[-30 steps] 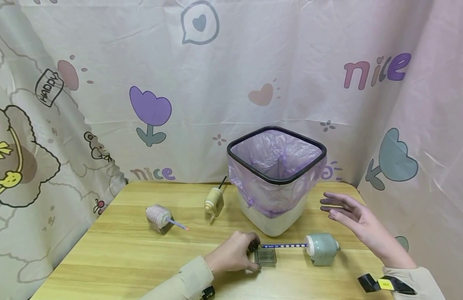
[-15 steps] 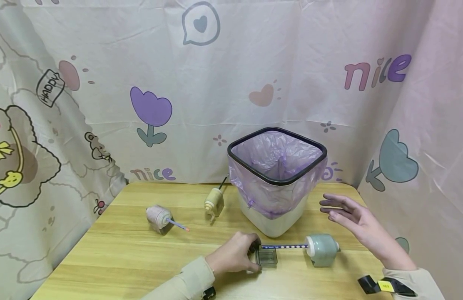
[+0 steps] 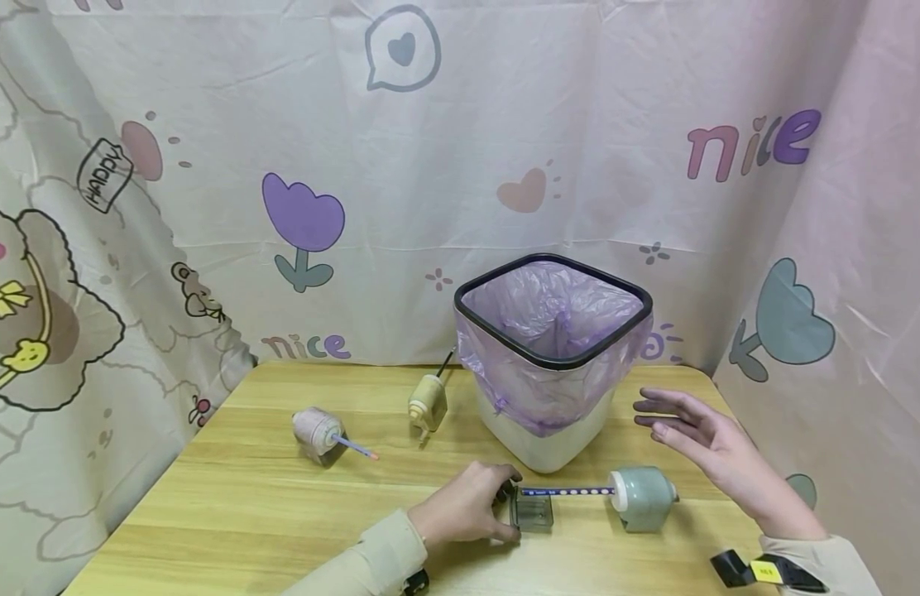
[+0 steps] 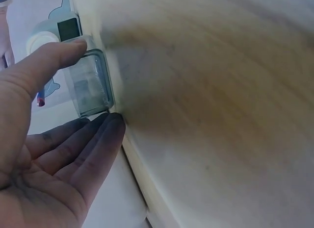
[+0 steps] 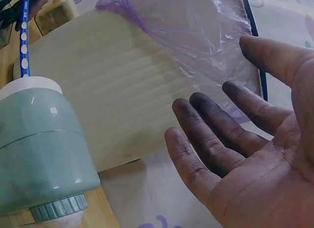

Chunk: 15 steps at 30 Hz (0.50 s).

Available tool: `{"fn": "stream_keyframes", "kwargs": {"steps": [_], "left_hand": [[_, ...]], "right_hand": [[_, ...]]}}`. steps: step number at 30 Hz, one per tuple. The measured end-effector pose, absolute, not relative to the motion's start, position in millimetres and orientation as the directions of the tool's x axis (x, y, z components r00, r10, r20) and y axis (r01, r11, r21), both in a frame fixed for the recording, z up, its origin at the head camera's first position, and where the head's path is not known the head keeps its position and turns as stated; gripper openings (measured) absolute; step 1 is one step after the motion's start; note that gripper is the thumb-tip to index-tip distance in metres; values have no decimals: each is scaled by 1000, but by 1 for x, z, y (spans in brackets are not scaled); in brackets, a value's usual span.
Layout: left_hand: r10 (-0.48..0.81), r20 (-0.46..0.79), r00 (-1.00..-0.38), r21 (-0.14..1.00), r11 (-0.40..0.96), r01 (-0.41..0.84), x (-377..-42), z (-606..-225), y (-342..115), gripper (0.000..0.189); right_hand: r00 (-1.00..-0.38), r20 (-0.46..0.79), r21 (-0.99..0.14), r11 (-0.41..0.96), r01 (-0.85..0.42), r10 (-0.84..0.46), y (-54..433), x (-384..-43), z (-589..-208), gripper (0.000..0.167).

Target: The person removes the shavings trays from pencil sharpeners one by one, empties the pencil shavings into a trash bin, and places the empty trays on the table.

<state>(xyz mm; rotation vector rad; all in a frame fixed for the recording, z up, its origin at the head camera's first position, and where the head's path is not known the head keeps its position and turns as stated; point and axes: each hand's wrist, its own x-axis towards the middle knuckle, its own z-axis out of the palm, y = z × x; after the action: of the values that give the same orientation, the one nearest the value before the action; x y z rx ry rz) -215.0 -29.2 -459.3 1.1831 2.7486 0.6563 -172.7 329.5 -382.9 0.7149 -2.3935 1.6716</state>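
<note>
My left hand (image 3: 471, 502) pinches a small see-through grey plastic box (image 3: 533, 513) on the wooden table, thumb on the near side and fingers on the far side. The left wrist view shows the thumb tip and fingertips at opposite sides of this box (image 4: 91, 86). Just right of it lies a teal pencil sharpener (image 3: 644, 498); a blue pencil (image 3: 572, 492) with white spots sticks out of its white front toward the box. My right hand (image 3: 701, 439) hovers above and right of the sharpener, holding nothing, its darkly smudged fingers spread and slightly bent.
Behind the hands stands a white bin (image 3: 545, 443) with a purple bag over its black rim. A pinkish sharpener (image 3: 316, 429) with a pencil lies at left, a yellow one (image 3: 427, 400) with a dark pencil near the back. Printed curtains (image 3: 430, 165) enclose the table (image 3: 229, 497).
Both hands keep practically the same pose, and the box and sharpeners stay in place. The whole head view has shifted very slightly.
</note>
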Motion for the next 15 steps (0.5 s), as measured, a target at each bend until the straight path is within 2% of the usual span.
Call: {"fn": "stream_keyframes", "kwargs": {"steps": [8, 15], "left_hand": [[717, 90, -691, 383, 616, 688, -215, -456, -39, 72], [677, 87, -731, 491, 609, 622, -225, -447, -55, 62]], "right_hand": [[-879, 364, -845, 288, -450, -308, 326, -172, -388, 48], [-881, 361, -837, 310, -451, -307, 321, -173, -387, 46]]}}
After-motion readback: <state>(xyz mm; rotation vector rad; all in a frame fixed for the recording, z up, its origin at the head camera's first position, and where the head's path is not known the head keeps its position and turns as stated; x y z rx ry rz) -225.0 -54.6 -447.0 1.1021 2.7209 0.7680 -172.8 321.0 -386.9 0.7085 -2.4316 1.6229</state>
